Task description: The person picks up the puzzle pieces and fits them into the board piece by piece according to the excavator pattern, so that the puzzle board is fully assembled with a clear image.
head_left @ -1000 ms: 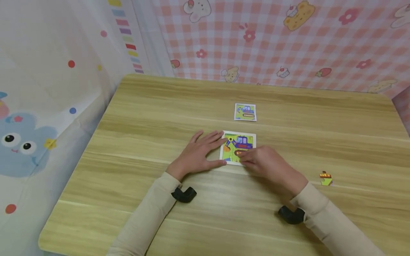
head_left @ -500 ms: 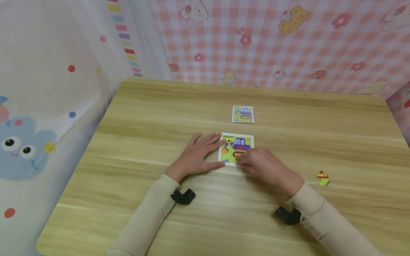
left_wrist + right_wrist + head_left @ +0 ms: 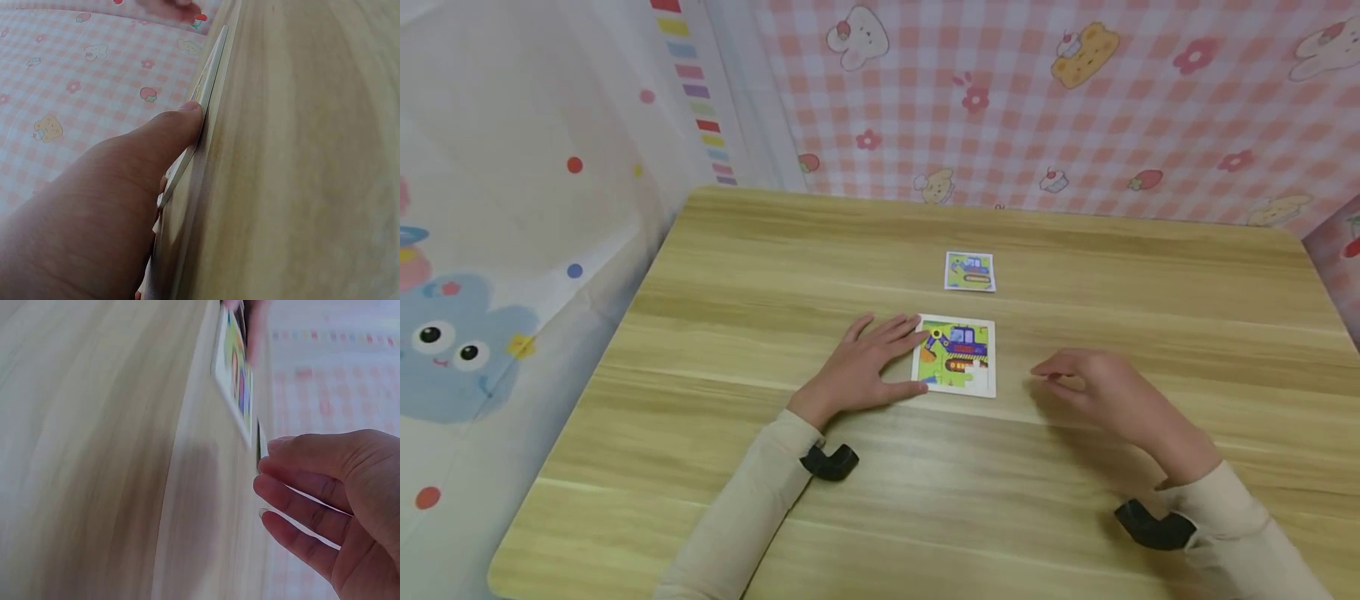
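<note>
The square white-framed jigsaw board with a blue excavator picture on green [image 3: 956, 355] lies flat on the light wood-grain desk [image 3: 775, 275], near its middle, with a bare white gap showing at its near right corner. The left hand [image 3: 867, 362] rests palm-down on the desk just left of the board, fingers straight and spread, holding nothing; the fingertips touch the board's left edge. The left wrist view confirms the thumb [image 3: 169, 134] pressed against the thin edge of the board [image 3: 209, 75]. The right hand [image 3: 1101, 390] hovers low over the desk to the right of the board, well apart from it, fingers loosely curled and pointing left; the head view shows nothing between them. The right wrist view is blurred: the curled fingers [image 3: 300, 487] sit close to what appears to be a thin green-edged piece [image 3: 261, 447] at the fingertips, but whether the hand pinches it cannot be told. In that same view the board [image 3: 236, 372] stands beyond the fingers. A small square reference card printed with the same blue excavator [image 3: 970, 272] lies flat on the desk just behind the board, apart from it. Both forearms wear beige sleeves [image 3: 737, 517], each with a black wrist mount [image 3: 830, 460]. A pink checked cloth with cartoon animals and flowers [image 3: 1037, 100] hangs behind the desk.
</note>
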A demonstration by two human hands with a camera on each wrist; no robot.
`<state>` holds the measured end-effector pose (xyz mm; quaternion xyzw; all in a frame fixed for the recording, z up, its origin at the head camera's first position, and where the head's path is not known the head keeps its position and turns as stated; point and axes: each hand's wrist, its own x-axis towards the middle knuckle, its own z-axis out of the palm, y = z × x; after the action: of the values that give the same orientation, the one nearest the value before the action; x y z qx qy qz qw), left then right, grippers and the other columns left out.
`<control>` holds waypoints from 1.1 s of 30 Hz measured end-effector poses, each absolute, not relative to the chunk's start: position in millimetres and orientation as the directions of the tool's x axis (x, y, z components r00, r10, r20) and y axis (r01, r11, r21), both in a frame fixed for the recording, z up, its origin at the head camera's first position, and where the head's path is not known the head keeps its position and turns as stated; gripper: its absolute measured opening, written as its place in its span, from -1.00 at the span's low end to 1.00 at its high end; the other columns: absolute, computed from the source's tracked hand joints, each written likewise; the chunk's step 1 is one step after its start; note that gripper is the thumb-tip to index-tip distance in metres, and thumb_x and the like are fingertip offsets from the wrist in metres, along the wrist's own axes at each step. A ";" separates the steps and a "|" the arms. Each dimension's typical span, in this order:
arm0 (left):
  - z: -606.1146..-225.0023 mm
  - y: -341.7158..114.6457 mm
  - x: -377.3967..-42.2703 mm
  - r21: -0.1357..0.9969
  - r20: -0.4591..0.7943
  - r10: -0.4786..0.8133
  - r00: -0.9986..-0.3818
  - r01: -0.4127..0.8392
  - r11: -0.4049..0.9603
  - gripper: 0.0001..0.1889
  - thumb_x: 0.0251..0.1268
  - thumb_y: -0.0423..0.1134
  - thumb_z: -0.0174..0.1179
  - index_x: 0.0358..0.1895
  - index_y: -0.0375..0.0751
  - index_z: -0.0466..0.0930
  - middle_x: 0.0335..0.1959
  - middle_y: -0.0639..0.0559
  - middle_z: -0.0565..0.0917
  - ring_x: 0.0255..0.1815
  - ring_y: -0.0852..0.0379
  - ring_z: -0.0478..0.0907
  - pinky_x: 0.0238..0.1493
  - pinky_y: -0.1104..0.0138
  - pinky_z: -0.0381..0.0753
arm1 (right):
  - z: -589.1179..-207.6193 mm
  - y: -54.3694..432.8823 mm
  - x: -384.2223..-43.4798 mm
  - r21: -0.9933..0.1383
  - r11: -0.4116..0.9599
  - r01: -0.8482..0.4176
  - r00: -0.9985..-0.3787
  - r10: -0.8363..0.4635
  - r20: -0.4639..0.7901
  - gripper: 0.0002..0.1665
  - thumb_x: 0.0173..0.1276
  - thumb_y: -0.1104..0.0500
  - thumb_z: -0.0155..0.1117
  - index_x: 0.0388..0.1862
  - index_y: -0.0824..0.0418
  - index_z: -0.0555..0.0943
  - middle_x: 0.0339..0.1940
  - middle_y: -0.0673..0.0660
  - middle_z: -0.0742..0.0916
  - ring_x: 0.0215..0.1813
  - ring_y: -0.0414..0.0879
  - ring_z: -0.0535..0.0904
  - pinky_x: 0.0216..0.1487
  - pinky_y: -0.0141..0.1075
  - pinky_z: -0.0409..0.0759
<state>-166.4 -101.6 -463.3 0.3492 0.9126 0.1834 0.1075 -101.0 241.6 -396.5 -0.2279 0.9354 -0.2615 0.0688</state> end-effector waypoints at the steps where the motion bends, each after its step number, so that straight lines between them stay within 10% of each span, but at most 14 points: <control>1: -463.2 -101.8 -166.1 0.410 -0.067 0.677 -0.733 0.598 0.688 -0.12 0.39 0.44 0.05 0.67 0.16 0.11 0.69 0.18 0.01 0.71 0.15 -0.14 0.64 0.04 -0.42 | -397.0 251.1 -98.2 -0.522 0.768 -0.371 -0.897 -0.441 -0.012 -0.78 0.38 0.37 0.40 -0.01 0.30 0.77 -0.07 0.17 0.81 -0.08 0.05 0.74 -0.03 0.05 0.70; 10: -465.3 -100.9 -165.4 0.413 -0.073 0.674 -0.735 0.593 0.691 -0.12 0.39 0.45 0.04 0.67 0.17 0.09 0.70 0.20 -0.01 0.71 0.16 -0.15 0.64 0.04 -0.42 | -394.8 330.0 -82.4 -0.507 0.856 -0.096 -0.936 -0.251 -0.247 -0.50 0.48 0.16 0.38 0.25 0.46 0.62 0.14 0.50 0.67 0.00 0.30 0.66 -0.14 0.10 0.70; 17: -464.6 -101.4 -166.4 0.408 -0.067 0.673 -0.737 0.595 0.693 -0.12 0.39 0.44 0.05 0.67 0.15 0.10 0.70 0.18 -0.01 0.71 0.15 -0.14 0.64 0.04 -0.41 | -411.8 352.2 -68.6 -0.477 0.866 -0.153 -0.957 -0.250 -0.147 -0.46 0.15 0.08 0.67 0.05 0.34 0.75 -0.05 0.24 0.77 -0.16 -0.15 0.65 -0.23 -0.32 0.65; 26: -462.4 -101.3 -167.2 0.411 -0.075 0.675 -0.734 0.594 0.692 -0.12 0.39 0.43 0.06 0.66 0.14 0.11 0.70 0.17 0.00 0.71 0.15 -0.14 0.65 0.04 -0.40 | -422.2 361.7 -58.5 -0.497 0.860 -0.118 -0.963 -0.221 -0.154 -0.41 0.10 0.12 0.69 0.08 0.33 0.71 -0.05 0.27 0.76 -0.13 -0.06 0.67 -0.26 -0.33 0.61; 33: -462.5 -101.4 -166.9 0.415 -0.076 0.674 -0.735 0.591 0.691 -0.12 0.39 0.42 0.08 0.66 0.14 0.11 0.70 0.18 0.01 0.71 0.15 -0.15 0.65 0.05 -0.41 | -426.0 365.8 -56.2 -0.495 0.851 -0.174 -0.969 -0.239 -0.070 -0.43 0.04 0.19 0.71 0.06 0.29 0.76 -0.11 0.16 0.75 -0.23 -0.49 0.50 -0.31 -0.42 0.57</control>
<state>-166.9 -101.4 -462.5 0.3465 0.9128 0.1851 0.1117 -56.2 365.8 -426.0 -0.1076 0.9600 -0.2504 0.0644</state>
